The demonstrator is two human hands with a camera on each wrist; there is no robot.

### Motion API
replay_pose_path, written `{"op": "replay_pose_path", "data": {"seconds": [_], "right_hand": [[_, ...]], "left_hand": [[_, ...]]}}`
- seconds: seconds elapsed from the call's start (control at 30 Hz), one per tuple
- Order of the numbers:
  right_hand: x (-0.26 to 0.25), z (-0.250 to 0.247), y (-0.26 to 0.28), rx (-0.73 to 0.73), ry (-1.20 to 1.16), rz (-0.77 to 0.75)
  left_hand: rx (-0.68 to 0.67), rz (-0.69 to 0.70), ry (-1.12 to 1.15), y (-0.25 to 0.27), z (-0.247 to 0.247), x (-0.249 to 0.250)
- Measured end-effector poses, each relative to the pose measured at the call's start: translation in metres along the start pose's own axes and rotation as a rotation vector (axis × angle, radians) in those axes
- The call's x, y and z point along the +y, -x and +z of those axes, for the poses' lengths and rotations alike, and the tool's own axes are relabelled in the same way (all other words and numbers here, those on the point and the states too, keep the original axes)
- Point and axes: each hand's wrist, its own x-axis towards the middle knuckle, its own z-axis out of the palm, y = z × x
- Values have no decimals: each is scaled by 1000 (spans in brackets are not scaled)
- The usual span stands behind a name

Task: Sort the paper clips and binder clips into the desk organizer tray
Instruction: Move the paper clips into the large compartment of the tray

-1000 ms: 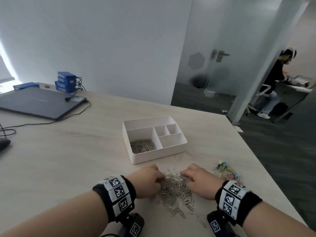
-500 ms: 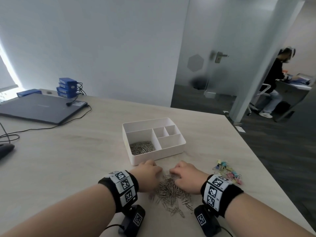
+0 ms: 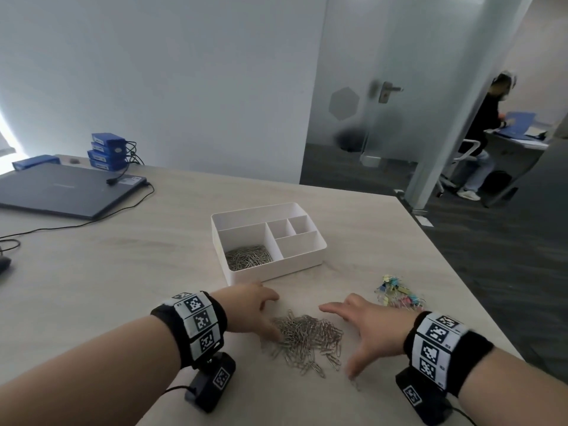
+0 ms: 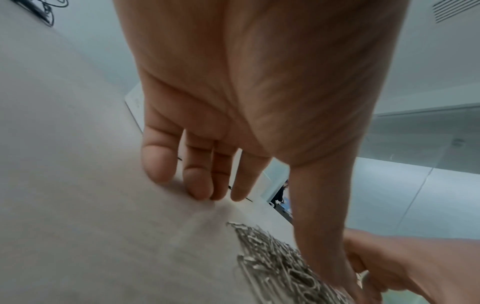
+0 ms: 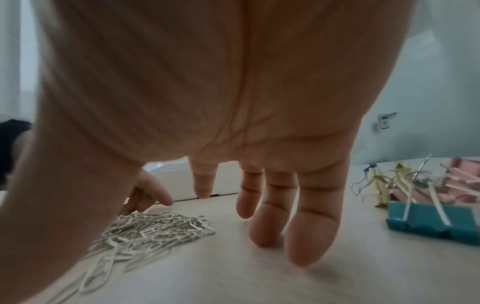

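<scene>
A pile of silver paper clips (image 3: 310, 339) lies on the table in front of me. My left hand (image 3: 252, 312) rests at its left edge, fingers straight, thumb at the pile (image 4: 275, 265). My right hand (image 3: 368, 327) is spread at the right edge of the pile (image 5: 145, 228), fingertips (image 5: 306, 253) on the table. Neither hand holds anything. The white organizer tray (image 3: 276, 269) stands just beyond, with more paper clips (image 3: 249, 256) in its front left compartment. Coloured binder clips (image 3: 399, 295) lie in a heap to the right (image 5: 426, 205).
A closed laptop (image 3: 67, 189) with cables and stacked blue boxes (image 3: 107, 150) sit at the far left. The table's right edge runs close to the binder clips. A person sits at a desk (image 3: 485, 133) beyond a glass door.
Both hands were curled close together over the pile; now they have drawn apart to its two sides with fingers spread. The camera has tilted a little.
</scene>
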Motion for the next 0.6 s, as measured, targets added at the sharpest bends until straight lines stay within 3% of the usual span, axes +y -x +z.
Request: {"op": "replay_pose_path", "data": {"seconds": [0.1, 0.37, 0.5, 0.6], "right_hand": [[-1, 6, 4, -26, 82, 0], [-20, 11, -24, 168, -18, 47], [-22, 9, -19, 112, -154, 65], [-24, 9, -13, 52, -167, 70]], "left_hand": [[-49, 29, -48, 3, 0, 0], [28, 38, 16, -1, 4, 18], [49, -4, 7, 4, 4, 18], [-16, -27, -112, 10, 3, 19]]}}
